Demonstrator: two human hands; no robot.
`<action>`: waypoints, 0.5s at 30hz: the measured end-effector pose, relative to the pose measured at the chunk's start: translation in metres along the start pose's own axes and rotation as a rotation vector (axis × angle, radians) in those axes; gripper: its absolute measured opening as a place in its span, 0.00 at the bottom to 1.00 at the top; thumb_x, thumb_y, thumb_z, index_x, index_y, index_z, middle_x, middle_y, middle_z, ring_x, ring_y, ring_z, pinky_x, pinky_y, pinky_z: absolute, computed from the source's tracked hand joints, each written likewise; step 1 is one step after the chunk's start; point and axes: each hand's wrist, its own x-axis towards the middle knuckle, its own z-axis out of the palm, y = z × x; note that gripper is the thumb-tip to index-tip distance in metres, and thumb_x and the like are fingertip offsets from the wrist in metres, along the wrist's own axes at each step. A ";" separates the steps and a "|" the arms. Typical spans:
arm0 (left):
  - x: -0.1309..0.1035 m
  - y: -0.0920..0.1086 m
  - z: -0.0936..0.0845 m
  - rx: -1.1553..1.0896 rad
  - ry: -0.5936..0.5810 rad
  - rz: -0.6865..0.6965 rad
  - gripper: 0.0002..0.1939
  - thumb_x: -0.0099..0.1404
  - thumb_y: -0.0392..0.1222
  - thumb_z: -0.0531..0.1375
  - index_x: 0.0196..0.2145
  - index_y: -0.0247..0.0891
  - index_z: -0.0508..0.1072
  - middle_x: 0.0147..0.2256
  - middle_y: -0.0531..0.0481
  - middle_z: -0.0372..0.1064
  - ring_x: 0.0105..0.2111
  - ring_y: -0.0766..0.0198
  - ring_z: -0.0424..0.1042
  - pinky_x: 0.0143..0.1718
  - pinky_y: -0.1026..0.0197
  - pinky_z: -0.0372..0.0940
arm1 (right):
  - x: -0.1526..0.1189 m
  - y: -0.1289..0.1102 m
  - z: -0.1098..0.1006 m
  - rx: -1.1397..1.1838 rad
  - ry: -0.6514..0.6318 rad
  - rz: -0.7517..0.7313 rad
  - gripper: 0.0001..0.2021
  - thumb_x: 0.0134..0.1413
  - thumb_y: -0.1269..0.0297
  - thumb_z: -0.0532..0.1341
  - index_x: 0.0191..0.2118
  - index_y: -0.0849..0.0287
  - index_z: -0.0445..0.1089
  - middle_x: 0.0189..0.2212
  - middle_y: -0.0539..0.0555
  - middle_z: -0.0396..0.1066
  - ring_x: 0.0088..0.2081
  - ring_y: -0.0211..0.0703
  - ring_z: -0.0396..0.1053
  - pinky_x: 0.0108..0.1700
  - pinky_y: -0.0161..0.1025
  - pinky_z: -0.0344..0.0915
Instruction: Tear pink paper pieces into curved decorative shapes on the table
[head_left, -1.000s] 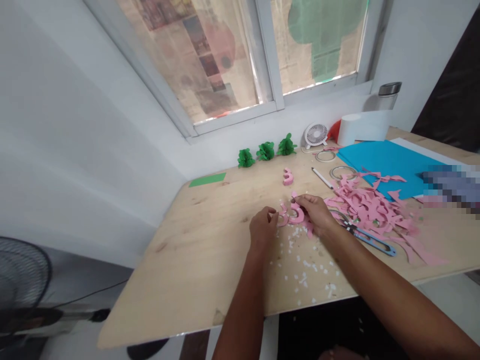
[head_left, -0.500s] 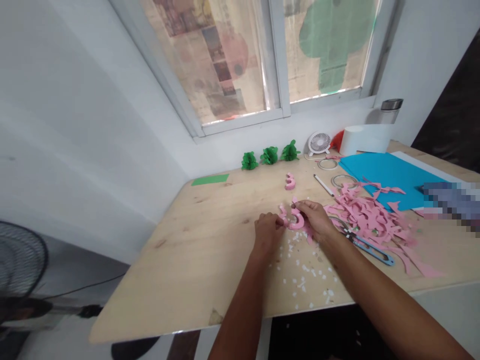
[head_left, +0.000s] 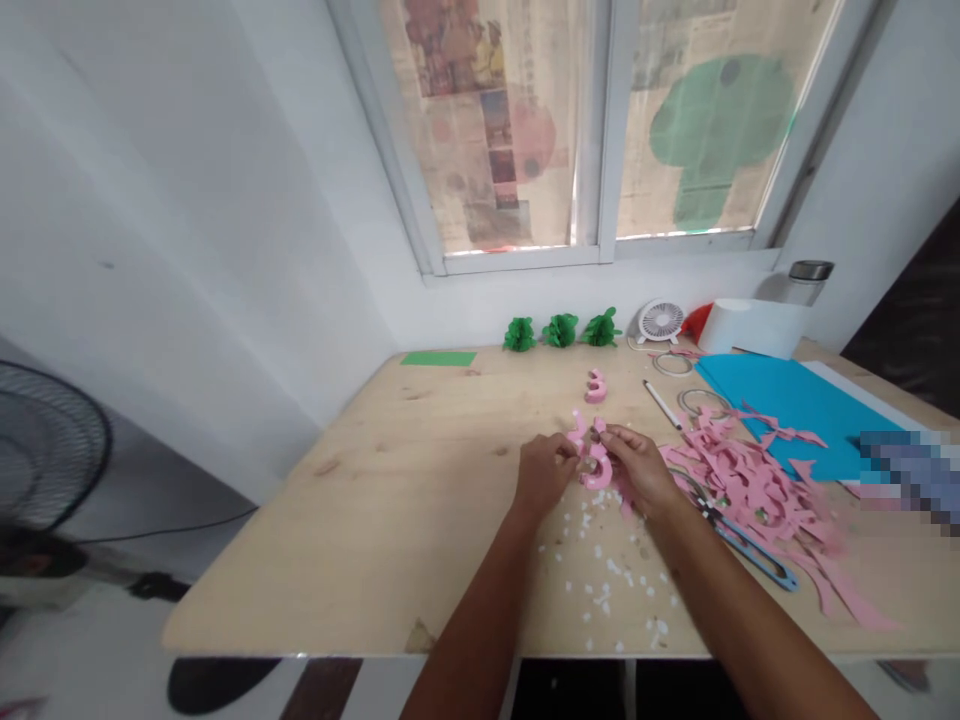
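Both hands meet over the middle of the wooden table (head_left: 420,480), on either side of a curved pink paper cutout (head_left: 598,474). My left hand (head_left: 546,472) pinches its left side with the fingertips. On the other side my right hand (head_left: 637,465) has thumb and finger closed on the upper part of the cutout. The fingers hide some of its shape. Just beyond the hands lies a second pink cutout (head_left: 596,386), shaped like a 3. White paper bits (head_left: 604,595) are scattered on the tabletop nearer to me.
A heap of pink paper scraps (head_left: 750,480) lies right of my hands, with a blue-handled cutter (head_left: 757,558) beside it. Behind are a white pen (head_left: 662,404), tape rolls (head_left: 703,403), blue sheets (head_left: 780,400), a small fan (head_left: 661,321) and green paper pieces (head_left: 559,330).
The view has tilted up and shifted left, so the table things appear lower and farther right. Both hands stay on the pink cutout, with small finger movements.
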 end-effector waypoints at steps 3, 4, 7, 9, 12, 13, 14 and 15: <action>-0.001 0.003 -0.001 0.032 -0.030 0.052 0.02 0.50 0.34 0.61 0.24 0.40 0.71 0.27 0.54 0.72 0.33 0.64 0.68 0.39 0.61 0.59 | 0.001 0.003 -0.001 -0.033 -0.019 -0.024 0.14 0.36 0.57 0.67 0.30 0.59 0.74 0.30 0.53 0.73 0.28 0.39 0.67 0.32 0.37 0.62; 0.000 0.004 -0.001 0.040 -0.053 0.062 0.02 0.50 0.35 0.61 0.24 0.40 0.71 0.27 0.53 0.72 0.33 0.64 0.68 0.40 0.61 0.59 | 0.001 0.004 -0.001 -0.053 -0.023 -0.024 0.14 0.36 0.56 0.67 0.30 0.60 0.74 0.30 0.54 0.73 0.28 0.40 0.67 0.32 0.37 0.62; 0.000 0.003 -0.001 0.045 -0.124 0.068 0.02 0.49 0.36 0.62 0.23 0.40 0.71 0.26 0.53 0.72 0.33 0.63 0.68 0.40 0.61 0.59 | 0.001 0.005 -0.001 -0.077 -0.015 -0.015 0.16 0.36 0.55 0.67 0.31 0.61 0.74 0.25 0.53 0.72 0.25 0.39 0.66 0.30 0.37 0.62; 0.000 0.000 -0.001 0.001 -0.147 0.046 0.01 0.50 0.36 0.60 0.23 0.40 0.72 0.27 0.53 0.71 0.32 0.64 0.68 0.38 0.62 0.60 | 0.001 0.006 -0.001 -0.079 -0.004 -0.011 0.15 0.37 0.55 0.66 0.30 0.62 0.74 0.24 0.53 0.72 0.25 0.39 0.66 0.30 0.37 0.61; 0.001 -0.004 -0.003 -0.143 -0.191 -0.053 0.04 0.49 0.40 0.60 0.26 0.40 0.73 0.25 0.54 0.71 0.29 0.64 0.69 0.33 0.64 0.61 | 0.002 0.005 0.000 -0.107 0.007 -0.031 0.15 0.37 0.54 0.66 0.27 0.62 0.74 0.23 0.52 0.72 0.25 0.38 0.65 0.30 0.37 0.61; 0.002 -0.005 -0.004 -0.214 -0.210 -0.086 0.07 0.49 0.42 0.61 0.28 0.39 0.73 0.25 0.54 0.71 0.28 0.64 0.69 0.32 0.64 0.61 | 0.002 0.005 0.000 -0.113 0.002 -0.036 0.15 0.37 0.53 0.65 0.27 0.62 0.74 0.23 0.52 0.72 0.25 0.38 0.65 0.30 0.36 0.61; 0.003 -0.004 -0.005 -0.282 -0.214 -0.127 0.10 0.48 0.44 0.62 0.30 0.38 0.73 0.24 0.53 0.71 0.28 0.63 0.69 0.31 0.64 0.62 | 0.003 0.005 0.000 -0.113 0.001 -0.040 0.15 0.37 0.53 0.65 0.27 0.62 0.74 0.24 0.52 0.72 0.25 0.38 0.65 0.30 0.36 0.60; 0.003 -0.003 -0.006 -0.345 -0.231 -0.164 0.13 0.47 0.45 0.62 0.31 0.37 0.73 0.25 0.52 0.72 0.28 0.63 0.70 0.30 0.63 0.62 | 0.003 0.005 0.000 -0.115 -0.009 -0.042 0.15 0.38 0.53 0.65 0.27 0.62 0.74 0.24 0.52 0.72 0.25 0.37 0.64 0.29 0.35 0.59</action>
